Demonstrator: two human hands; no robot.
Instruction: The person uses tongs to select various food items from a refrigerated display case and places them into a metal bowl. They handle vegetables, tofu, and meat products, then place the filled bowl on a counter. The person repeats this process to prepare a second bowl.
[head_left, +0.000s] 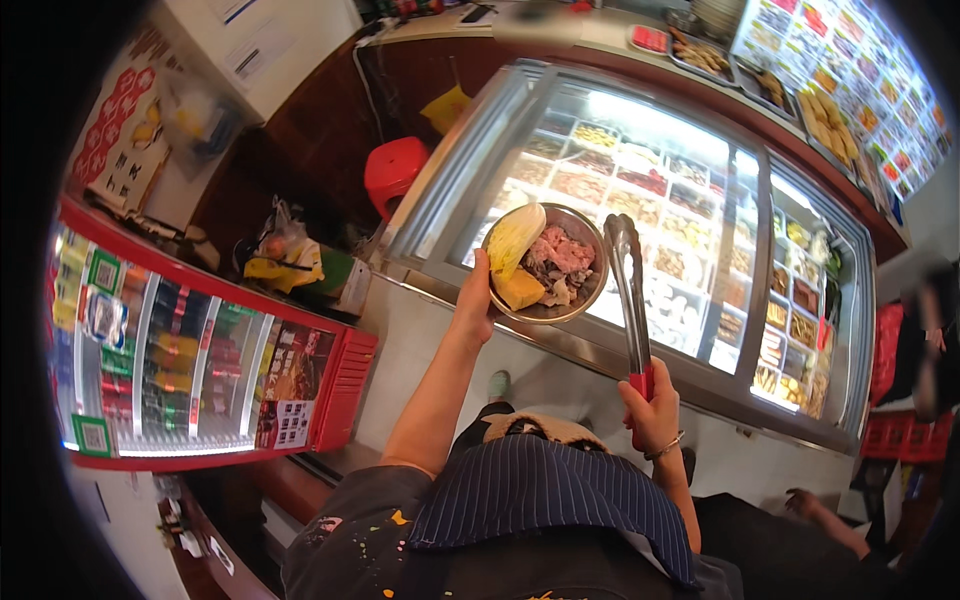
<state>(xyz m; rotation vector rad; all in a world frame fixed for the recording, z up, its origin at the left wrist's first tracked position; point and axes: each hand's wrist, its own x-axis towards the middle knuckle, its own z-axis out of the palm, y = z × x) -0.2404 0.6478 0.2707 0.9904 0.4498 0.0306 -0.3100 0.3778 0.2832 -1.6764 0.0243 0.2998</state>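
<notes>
A glass-topped freezer case (pixel 690 130) is glowing with trays of food inside; a red drinks fridge (pixel 345 385) is standing at left, a red stool (pixel 395 170) sitting beyond it.

red sign (pixel 118 150) upper left | bright menu board (pixel 860 70) upper right | green square labels (pixel 102 270) on drinks fridge

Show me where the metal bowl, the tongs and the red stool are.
bowl (pixel 590 290): head view, right rim.
tongs (pixel 628 290): head view, middle of the metal arms.
red stool (pixel 395 168): head view, seat top.
</notes>
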